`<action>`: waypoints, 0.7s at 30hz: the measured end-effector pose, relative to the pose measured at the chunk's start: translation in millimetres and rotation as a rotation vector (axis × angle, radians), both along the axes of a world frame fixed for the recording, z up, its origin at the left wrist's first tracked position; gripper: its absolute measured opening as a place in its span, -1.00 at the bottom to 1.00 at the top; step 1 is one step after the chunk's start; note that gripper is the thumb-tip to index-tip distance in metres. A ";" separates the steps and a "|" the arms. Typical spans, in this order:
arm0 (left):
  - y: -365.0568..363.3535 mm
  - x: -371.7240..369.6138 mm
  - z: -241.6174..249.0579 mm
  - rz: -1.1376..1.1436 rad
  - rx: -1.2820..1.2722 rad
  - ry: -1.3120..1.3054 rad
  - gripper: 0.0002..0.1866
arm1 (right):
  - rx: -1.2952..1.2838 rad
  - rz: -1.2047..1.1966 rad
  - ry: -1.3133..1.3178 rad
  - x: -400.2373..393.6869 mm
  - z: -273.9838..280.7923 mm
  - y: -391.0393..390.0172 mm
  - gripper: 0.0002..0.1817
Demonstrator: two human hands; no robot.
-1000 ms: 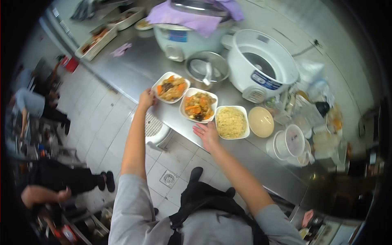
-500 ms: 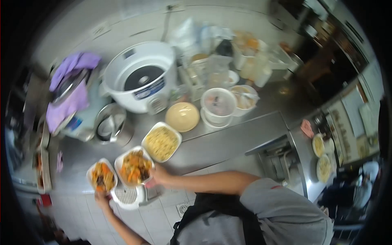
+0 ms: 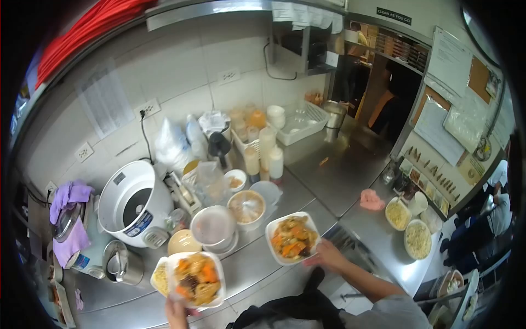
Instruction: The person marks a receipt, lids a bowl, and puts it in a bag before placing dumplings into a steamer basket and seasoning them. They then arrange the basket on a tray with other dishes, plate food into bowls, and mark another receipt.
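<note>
My left hand [image 3: 176, 314], low in the view, is closed on the near rim of a white square bowl [image 3: 197, 278] heaped with orange and brown cooked vegetables. Partly hidden behind that bowl is a dish of pale yellow food [image 3: 160, 278], perhaps noodles or rice. Further right, my right hand [image 3: 327, 255] grips the edge of a second white bowl [image 3: 293, 239] with similar vegetables. Both bowls are held level above the steel counter's front edge. A tan bowl [image 3: 185, 242] and a lidded clear tub [image 3: 213, 226] stand just beyond the left bowl.
A big white rice cooker [image 3: 137, 211] and a steel pot [image 3: 123, 266] stand at left. Squeeze bottles [image 3: 275, 163] and a white basket [image 3: 301, 125] line the back. On the right-hand counter sit a pink cloth [image 3: 372, 199] and two bowls of pale food [image 3: 417, 239].
My view has turned right and upward. Both hands still hold their bowls and have moved rightward along the counter; the right bowl is now farther from the left one.
</note>
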State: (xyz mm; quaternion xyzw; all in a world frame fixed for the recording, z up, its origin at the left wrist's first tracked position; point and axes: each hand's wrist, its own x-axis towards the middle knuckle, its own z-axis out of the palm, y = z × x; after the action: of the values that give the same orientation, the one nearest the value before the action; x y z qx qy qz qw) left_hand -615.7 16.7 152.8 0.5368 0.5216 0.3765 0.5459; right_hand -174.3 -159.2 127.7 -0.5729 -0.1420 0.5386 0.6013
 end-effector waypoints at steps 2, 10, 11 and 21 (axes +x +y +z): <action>-8.8 107.7 4.2 -0.216 -0.104 -0.098 -0.61 | 0.033 -0.159 -0.033 67.2 -42.8 -11.5 -0.63; -16.8 374.0 -143.0 -0.281 -0.259 -0.155 -0.67 | 0.251 -0.448 0.004 215.7 -132.7 -32.7 -0.55; -12.7 390.2 -152.6 -0.238 -0.220 -0.164 -0.68 | 0.233 -0.443 -0.005 222.7 -133.9 -32.2 -0.55; 29.1 430.6 -64.7 -0.114 0.311 0.631 -0.65 | -0.190 -0.340 -1.783 263.9 -55.1 -86.4 -0.57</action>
State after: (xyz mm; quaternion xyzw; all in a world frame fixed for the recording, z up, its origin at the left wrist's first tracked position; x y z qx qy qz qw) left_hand -185.1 45.8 88.1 0.7315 0.5704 0.2359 0.2896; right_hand 89.7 -245.6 72.6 -0.8372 -0.4229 -0.1902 0.2900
